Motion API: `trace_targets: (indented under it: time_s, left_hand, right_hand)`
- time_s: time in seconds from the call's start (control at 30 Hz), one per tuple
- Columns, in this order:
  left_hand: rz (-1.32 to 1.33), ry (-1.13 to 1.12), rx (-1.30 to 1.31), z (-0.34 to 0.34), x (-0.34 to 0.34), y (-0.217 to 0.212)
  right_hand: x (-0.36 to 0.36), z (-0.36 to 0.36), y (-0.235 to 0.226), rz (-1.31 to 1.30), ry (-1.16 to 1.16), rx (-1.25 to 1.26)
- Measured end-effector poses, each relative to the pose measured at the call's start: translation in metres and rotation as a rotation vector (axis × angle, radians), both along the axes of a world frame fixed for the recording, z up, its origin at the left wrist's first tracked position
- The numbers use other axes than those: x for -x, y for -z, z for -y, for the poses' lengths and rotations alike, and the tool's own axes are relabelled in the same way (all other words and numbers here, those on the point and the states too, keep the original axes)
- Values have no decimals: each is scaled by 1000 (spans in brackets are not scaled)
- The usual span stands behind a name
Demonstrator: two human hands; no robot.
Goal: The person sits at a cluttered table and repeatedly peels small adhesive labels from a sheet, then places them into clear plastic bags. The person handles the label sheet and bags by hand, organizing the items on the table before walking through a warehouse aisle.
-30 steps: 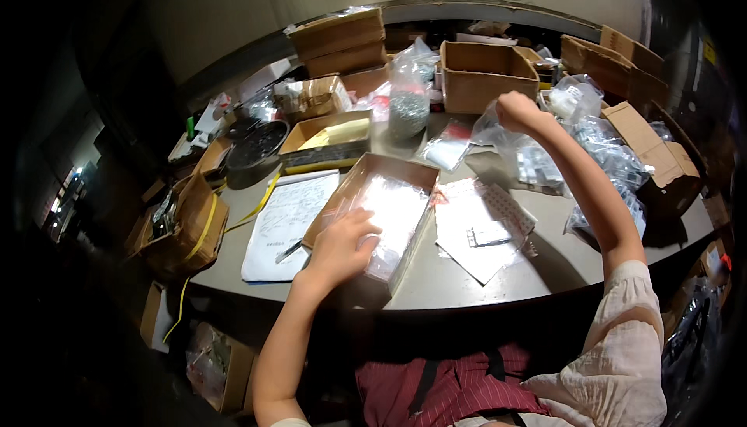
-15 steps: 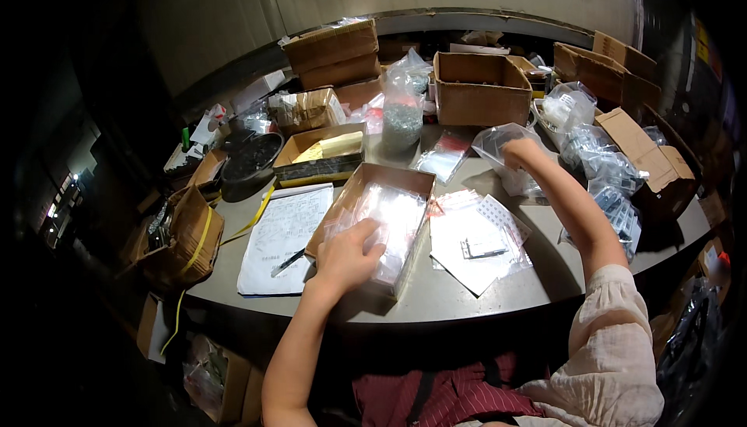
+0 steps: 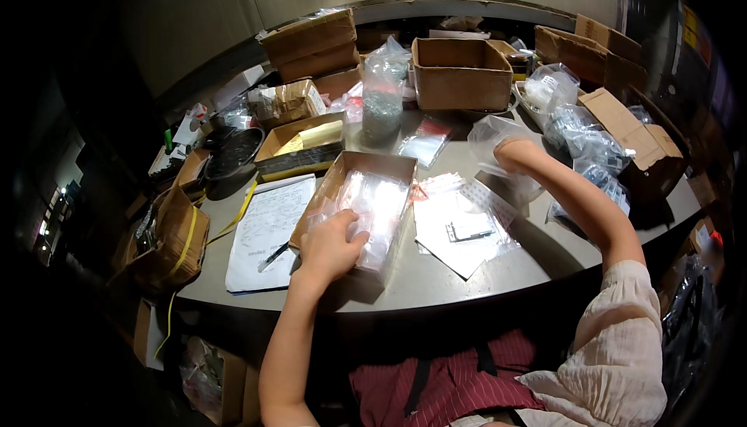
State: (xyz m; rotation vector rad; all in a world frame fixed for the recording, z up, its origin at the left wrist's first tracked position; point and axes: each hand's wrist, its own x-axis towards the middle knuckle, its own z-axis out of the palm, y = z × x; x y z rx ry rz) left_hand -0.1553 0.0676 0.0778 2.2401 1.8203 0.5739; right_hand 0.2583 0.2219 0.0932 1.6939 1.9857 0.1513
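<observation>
your left hand [image 3: 333,242] lies on the near end of the shallow cardboard box [image 3: 356,168] in front of you, fingers curled down onto the stack of clear plastic bags [image 3: 375,207] inside it; it looks pressed on them rather than pinching one, though the fingertips are folded under and you cannot tell for sure; your right hand [image 3: 513,151] is well apart from it, out to the right, pushed into a larger clear bag [image 3: 498,137] lying on the grey table [image 3: 436,275]; the film wraps over the hand, so whether the fingers are closed on anything inside cannot be told.

judging by the look, the small bags will be very light, limp and slick; a stack like this probably slides and fans if pushed from the top; a corner or open edge seems the best place to pinch one, with the other fingers holding down the rest; the big bag is soft and will likely collapse unless its mouth is held open.

glare on the plastic hides how many bags are in the box and what they contain; the flat bags and paper sheet [image 3: 459,228] between your hands overlap and are hard to separate; the right hand's fingers are veiled; the cartons [image 3: 461,75] at the back hide their contents, and the table's edges fade into dark.
</observation>
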Motion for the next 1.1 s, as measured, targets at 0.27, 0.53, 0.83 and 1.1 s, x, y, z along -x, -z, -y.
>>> trace_targets:
  time_s: [0.27,0.53,0.83,1.1]
  left_hand:
    - [-53,16,48,-4,1,0]
    - [-42,-16,77,-1,3,0]
    - [-35,-19,77,-6,5,4]
    - [156,37,-144,-3,4,14]
  right_hand:
    - [-8,29,49,-29,38,-167]
    - [-37,63,33,-245,174,-247]
    - [-56,85,31,-590,10,-381]
    - [-32,101,14,-341,-223,-885]
